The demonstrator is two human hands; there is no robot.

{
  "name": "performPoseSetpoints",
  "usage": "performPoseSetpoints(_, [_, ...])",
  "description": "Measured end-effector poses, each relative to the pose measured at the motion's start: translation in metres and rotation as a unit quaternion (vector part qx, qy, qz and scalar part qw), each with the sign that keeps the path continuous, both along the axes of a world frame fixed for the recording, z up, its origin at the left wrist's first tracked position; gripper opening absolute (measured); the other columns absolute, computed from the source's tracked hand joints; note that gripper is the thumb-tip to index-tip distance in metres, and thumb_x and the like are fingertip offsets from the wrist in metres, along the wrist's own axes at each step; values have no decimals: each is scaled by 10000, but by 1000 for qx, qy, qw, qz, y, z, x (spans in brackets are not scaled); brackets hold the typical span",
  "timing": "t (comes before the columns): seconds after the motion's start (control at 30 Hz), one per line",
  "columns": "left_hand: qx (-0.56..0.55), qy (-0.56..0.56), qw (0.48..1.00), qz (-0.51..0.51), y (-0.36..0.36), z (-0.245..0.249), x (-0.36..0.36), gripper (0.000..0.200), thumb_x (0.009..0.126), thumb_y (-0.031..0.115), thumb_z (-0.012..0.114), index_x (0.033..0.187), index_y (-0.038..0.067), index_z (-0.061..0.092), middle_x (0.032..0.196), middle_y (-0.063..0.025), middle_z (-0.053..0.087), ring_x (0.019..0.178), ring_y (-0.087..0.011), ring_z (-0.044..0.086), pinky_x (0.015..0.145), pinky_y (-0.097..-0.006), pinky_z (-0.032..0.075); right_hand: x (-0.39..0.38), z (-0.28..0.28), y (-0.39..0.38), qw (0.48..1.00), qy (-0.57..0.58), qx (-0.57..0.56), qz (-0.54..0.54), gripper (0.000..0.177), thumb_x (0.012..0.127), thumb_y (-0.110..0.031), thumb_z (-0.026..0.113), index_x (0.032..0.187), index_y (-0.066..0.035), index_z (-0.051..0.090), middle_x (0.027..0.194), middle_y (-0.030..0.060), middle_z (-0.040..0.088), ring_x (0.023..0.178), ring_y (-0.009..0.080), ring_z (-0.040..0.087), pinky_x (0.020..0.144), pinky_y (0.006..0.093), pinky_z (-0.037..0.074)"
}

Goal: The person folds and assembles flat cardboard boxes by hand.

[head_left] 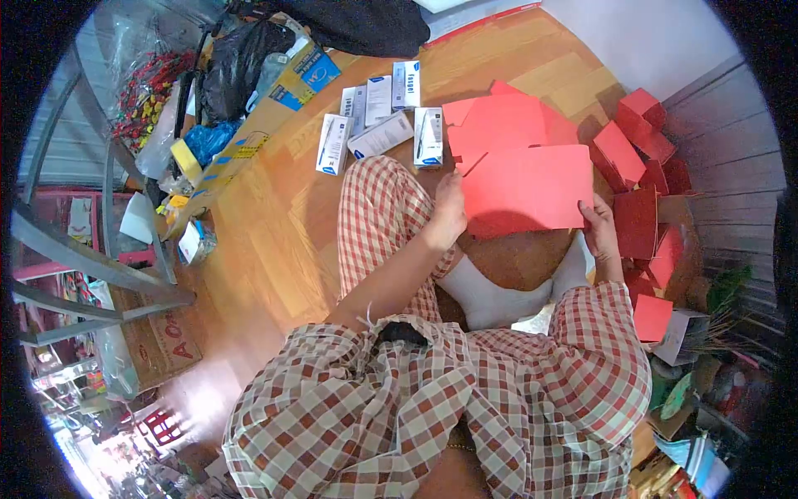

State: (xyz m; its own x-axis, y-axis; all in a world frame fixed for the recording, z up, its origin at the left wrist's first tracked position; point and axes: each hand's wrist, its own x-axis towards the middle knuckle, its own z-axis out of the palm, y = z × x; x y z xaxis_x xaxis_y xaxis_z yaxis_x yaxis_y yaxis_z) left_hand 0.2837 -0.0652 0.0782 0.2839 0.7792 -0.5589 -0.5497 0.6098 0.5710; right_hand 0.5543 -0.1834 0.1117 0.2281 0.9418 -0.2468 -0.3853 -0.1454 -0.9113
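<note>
A flat red card sheet [528,190] is held up between my two hands, above my crossed legs. My left hand [449,208] grips its left edge, with the fingers closed at the card. At the lower right corner, my right hand [600,226] pinches the same sheet, the thumb on its front face; the fingers behind it are hidden. More flat red sheets [507,121] lie on the floor just beyond, partly covered by the held one. Folded red boxes [636,220] are piled to the right of my right hand.
Several small white and blue boxes [382,112] lie on the wooden floor [266,208] ahead. A long cardboard box [249,133] with bags stands at the upper left. A grey metal frame [108,291] is at the left. Green plants [730,291] and clutter sit at the right.
</note>
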Motion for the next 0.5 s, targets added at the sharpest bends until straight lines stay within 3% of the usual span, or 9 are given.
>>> performPoseSetpoints(0.07, [-10, 13, 1000, 10, 0, -7, 1, 311, 990, 259, 362, 1136, 30, 514, 1104, -109, 593, 1001, -225, 590, 883, -387, 479, -2, -2, 0, 999, 0, -29, 22, 300, 851, -63, 603, 1146, -13, 576, 1073, 47, 629, 980, 124, 574, 889, 275, 429])
performPoseSetpoints(0.17, [-9, 7, 1000, -4, -2, -9, 2, 312, 989, 255, 367, 1147, 20, 499, 1117, -111, 587, 994, -221, 593, 876, -382, 484, 3, -6, -2, 999, 1, -29, 26, 365, 841, -56, 612, 1199, -11, 553, 1113, 53, 620, 1013, 130, 569, 912, 281, 422])
performPoseSetpoints(0.37, [-3, -11, 1000, -17, -2, -12, 0, 296, 983, 247, 390, 1142, 25, 506, 1110, -101, 591, 982, -218, 599, 864, -371, 492, -1, -5, -3, 1000, 6, -2, 28, 342, 849, -61, 600, 1185, -6, 560, 1126, 54, 614, 1016, 135, 565, 913, 292, 423])
performPoseSetpoints(0.47, [24, 34, 999, -27, -3, 3, -1, 288, 975, 256, 412, 1150, 49, 509, 1064, -94, 596, 913, -197, 604, 797, -333, 505, -7, 4, -1, 999, -30, -9, 15, 335, 861, -73, 585, 1187, -2, 560, 1129, 59, 614, 1017, 140, 563, 917, 299, 420])
performPoseSetpoints(0.5, [33, 47, 998, -29, -4, 8, -3, 331, 951, 329, 448, 1148, 70, 506, 1045, -84, 591, 899, -186, 583, 787, -354, 482, -7, 4, -1, 999, -32, -12, 10, 339, 865, -91, 586, 1190, 5, 558, 1127, 62, 615, 1021, 144, 561, 917, 297, 419])
